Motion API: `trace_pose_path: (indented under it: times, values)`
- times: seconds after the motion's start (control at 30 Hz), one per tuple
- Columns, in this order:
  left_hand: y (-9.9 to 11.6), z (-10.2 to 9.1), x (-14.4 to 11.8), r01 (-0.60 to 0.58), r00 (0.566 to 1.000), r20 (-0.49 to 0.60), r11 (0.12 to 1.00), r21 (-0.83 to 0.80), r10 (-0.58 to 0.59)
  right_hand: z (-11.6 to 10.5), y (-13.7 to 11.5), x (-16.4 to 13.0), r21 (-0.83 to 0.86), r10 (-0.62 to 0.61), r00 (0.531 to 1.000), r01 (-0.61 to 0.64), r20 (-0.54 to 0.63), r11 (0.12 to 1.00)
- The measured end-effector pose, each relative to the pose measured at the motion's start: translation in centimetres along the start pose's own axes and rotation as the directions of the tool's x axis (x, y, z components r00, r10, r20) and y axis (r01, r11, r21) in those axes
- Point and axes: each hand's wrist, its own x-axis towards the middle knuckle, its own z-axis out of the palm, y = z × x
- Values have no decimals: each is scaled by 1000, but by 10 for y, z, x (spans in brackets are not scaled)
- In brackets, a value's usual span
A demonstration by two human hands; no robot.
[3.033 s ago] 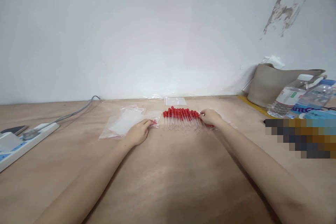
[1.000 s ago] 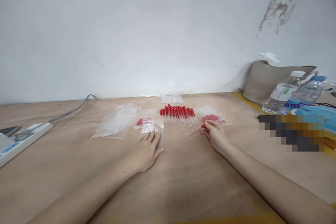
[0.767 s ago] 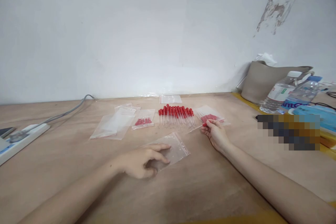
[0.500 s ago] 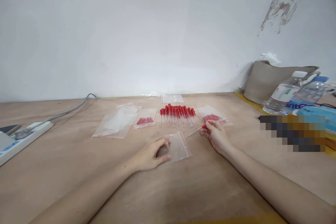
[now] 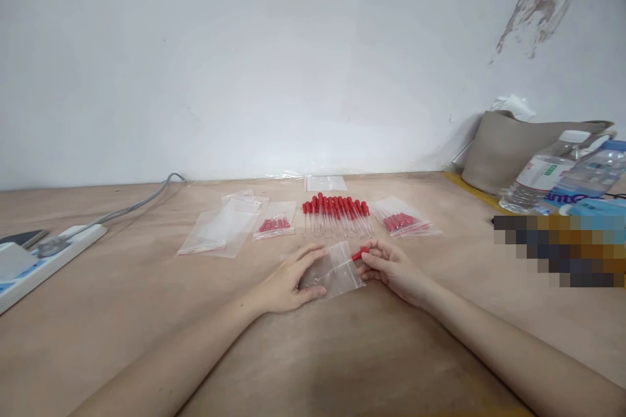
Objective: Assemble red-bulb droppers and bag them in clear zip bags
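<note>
A clear zip bag [image 5: 337, 277] lies on the table, its mouth facing right. My left hand [image 5: 293, 279] grips it, fingers on the far edge and thumb on the near edge. In my right hand [image 5: 388, 268], thumb and fingers pinch the red bulb of a dropper [image 5: 360, 253]. Its thin clear tube points left, inside the bag's mouth. Just beyond the hands, several red-bulbed droppers [image 5: 336, 208] lie in a row, clear tubes toward me. Zip bags with red-bulbed droppers lie to the left [image 5: 275, 221] and right [image 5: 403, 218] of that row.
Flat zip bags [image 5: 210, 231] are stacked at left, and another bag [image 5: 325, 184] lies by the wall. A power strip [image 5: 73, 241] with a grey cable stands at far left. Water bottles [image 5: 542, 176] and a grey-beige container [image 5: 513, 150] stand at right.
My right hand has moved left and nearer, bringing the dropper's tube into the bag's mouth. My left hand keeps its hold on the bag. The view has shifted slightly.
</note>
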Motion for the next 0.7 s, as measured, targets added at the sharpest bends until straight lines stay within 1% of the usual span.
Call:
trace_pose_path:
  times: [0.1,0.17,0.23,0.3,0.37,0.43,0.53,0.6,0.67,0.7]
  values:
    - [0,0,1,-21,1000,8,1000,-19,21,-1,0,-1,-97,-52,990,65,130,993]
    - [0,0,1,-16,1000,11,1000,-18,16,-2,-2,-1,-138,-88,972,120,217,983]
    - [0,1,0,-5,1000,7,1000,-17,5,-1,-4,-1,-155,-99,947,152,307,976]
    - [0,2,0,-3,1000,0,1000,-20,3,0,-5,-1,-184,-91,929,166,359,969]
    - [0,2,-1,-1,1000,-8,1000,-19,1,1,-5,0,-231,-87,931,177,354,957]
    - [-2,0,-3,-1,1000,-17,1000,-12,1,0,-4,1,-274,-81,947,171,312,946]
    - [-7,-6,-9,3,1000,-12,1000,-2,-3,-4,-2,4,-298,-44,972,114,233,948]
    - [-11,-10,-13,0,1000,3,1000,-1,0,-7,-2,6,-319,-13,980,78,200,945]
    - [-14,-12,-16,-1,1000,10,1000,0,1,-9,-4,8,-377,-16,979,94,204,921]
    - [-15,-13,-17,1,1000,14,1000,0,-1,-9,-5,8,-424,-38,973,134,227,896]
